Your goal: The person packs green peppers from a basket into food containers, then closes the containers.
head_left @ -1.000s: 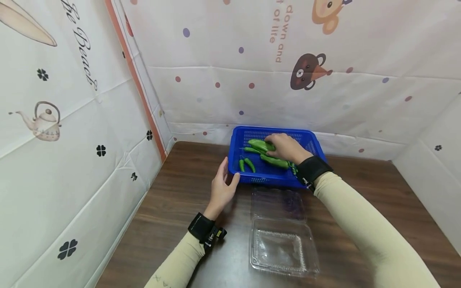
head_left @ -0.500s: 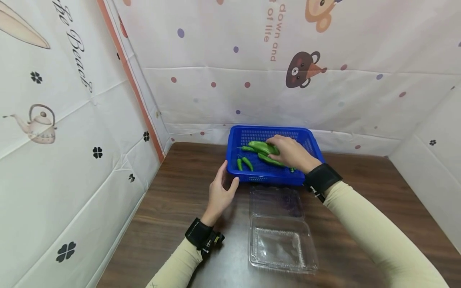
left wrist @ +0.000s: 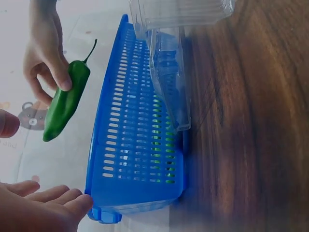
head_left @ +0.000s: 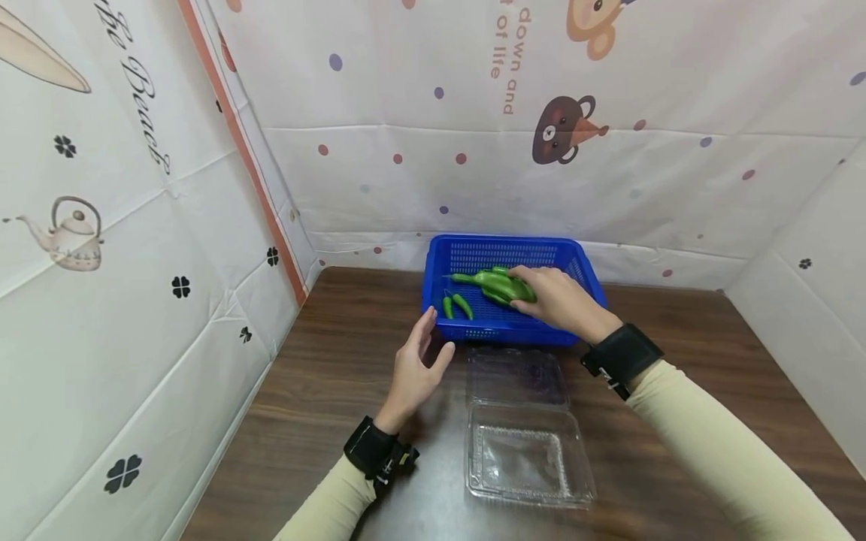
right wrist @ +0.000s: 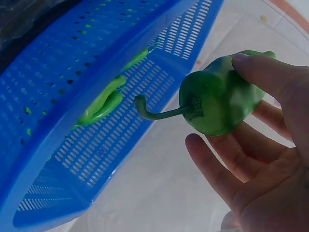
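A large green pepper (head_left: 502,285) with a curved stem (right wrist: 161,115) is gripped between the thumb and fingers of my right hand (head_left: 561,300). In the left wrist view this pepper hangs above the rim of a blue perforated basket (left wrist: 113,191). Several smaller green peppers (right wrist: 104,104) lie inside, two of them thin chilies (head_left: 462,306) at the front left. My left hand (head_left: 414,376) is at the basket's near left corner, fingers extended and thumb apart. Its fingertips are right at the rim in the left wrist view.
A clear plastic clamshell box (head_left: 531,492) lies with its lid (head_left: 517,376) folded back, just in front of the basket. Both are on a dark wooden table (head_left: 325,376). A printed white sheet (head_left: 379,188) walls the back and sides.
My right hand has raised the large pepper off the basket's floor and drawn it slightly toward me. The left hand stays by the basket's corner, and the head view has shifted a little.
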`<move>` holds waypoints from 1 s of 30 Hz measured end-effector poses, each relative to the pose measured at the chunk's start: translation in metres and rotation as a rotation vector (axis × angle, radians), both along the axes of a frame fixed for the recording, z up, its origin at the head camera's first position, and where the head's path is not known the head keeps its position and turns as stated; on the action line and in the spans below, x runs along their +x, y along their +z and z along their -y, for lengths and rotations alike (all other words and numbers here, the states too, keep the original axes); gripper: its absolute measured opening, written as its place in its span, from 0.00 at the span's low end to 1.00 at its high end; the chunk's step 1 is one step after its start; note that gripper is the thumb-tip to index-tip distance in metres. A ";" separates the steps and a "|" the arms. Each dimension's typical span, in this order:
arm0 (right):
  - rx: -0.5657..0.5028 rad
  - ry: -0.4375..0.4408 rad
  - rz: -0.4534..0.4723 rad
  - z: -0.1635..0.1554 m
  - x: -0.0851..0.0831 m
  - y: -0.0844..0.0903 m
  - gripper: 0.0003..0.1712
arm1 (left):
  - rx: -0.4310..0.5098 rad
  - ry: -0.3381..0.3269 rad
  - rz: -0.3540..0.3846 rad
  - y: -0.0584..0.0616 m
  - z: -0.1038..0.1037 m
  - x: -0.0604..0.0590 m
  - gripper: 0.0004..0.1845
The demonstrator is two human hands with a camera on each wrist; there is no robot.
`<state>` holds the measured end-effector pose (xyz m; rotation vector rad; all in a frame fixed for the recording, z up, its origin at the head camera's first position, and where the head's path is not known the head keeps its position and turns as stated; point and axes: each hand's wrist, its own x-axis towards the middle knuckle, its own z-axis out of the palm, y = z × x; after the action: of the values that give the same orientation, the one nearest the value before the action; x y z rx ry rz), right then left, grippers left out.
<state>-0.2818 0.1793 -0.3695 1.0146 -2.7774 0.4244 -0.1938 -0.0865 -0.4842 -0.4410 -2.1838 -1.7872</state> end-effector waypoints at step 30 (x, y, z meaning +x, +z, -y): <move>-0.046 0.103 -0.133 -0.023 0.062 -0.020 0.29 | -0.093 -0.101 -0.027 0.002 -0.007 0.038 0.40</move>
<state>-0.2195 0.2018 -0.3900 1.1357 -2.5948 0.4151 -0.1555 -0.0795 -0.4820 -0.6034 -2.2703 -1.7243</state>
